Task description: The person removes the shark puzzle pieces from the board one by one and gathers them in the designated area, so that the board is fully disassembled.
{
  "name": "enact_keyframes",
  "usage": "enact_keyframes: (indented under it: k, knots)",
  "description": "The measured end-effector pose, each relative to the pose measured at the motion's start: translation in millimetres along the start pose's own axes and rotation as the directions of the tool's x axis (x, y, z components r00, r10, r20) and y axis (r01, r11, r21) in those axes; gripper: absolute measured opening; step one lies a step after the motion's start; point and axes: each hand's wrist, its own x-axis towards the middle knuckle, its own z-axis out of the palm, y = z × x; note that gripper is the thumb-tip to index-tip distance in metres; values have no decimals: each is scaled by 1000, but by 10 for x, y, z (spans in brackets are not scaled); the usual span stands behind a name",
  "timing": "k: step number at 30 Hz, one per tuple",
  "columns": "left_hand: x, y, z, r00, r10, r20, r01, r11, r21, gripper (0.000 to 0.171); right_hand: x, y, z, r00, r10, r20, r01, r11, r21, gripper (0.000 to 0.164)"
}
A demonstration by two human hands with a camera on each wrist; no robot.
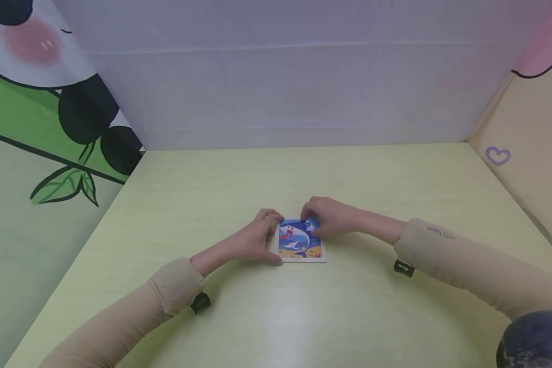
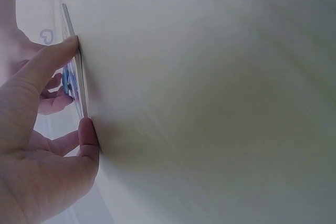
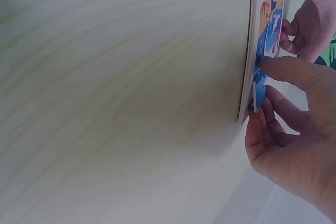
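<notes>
A small square jigsaw puzzle (image 1: 303, 259) with a pale frame lies flat on the table, showing a blue whale or dolphin over a sandy seabed. My left hand (image 1: 256, 240) holds its left side, thumb at the near corner and fingers at the far corner. At the far right corner, my right hand (image 1: 333, 217) pinches a blue puzzle piece (image 3: 259, 97) between thumb and fingers. The right wrist view shows this piece tilted up from the board, its edge over the frame (image 3: 254, 19). In the left wrist view the thumb and a fingertip press the frame's edge (image 2: 81, 85).
The pale wooden table (image 1: 202, 179) spreads around the board. A whitish cloth wall (image 1: 303, 92) stands behind it, with a painted panel (image 1: 50, 189) on the left and a beige one (image 1: 524, 128) on the right. A dark round object (image 1: 535, 340) shows at bottom right.
</notes>
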Motion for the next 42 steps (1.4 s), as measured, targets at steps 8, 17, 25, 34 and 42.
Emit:
enact_keyframes:
  k: [8, 17, 25, 34, 42]
  knots:
    - [-9, -12, -14, 1000, 13, 6, -13, 1000, 7, 96, -30, 9, -53, 997, -66, 26, 67, 998, -15, 36]
    - [-9, -16, -22, 1000, 18, 7, -18, 1000, 9, 96, -34, 39, -100, 987, -150, 65, 159, 970, -182, 38]
    - [2, -34, -13, 1000, 6, 9, -6, 1000, 1, 98, -26, 189, -48, 989, -148, 0, 147, 983, -107, 39]
    - [13, -45, -20, 1000, -5, 12, 5, 1000, -4, 99, -58, 337, 4, 981, -166, -97, 165, 986, -18, 41]
    - [6, -54, -14, 1000, -2, 9, 2, 1000, 3, 99, -67, 496, 10, 965, -129, -230, 140, 989, 36, 41]
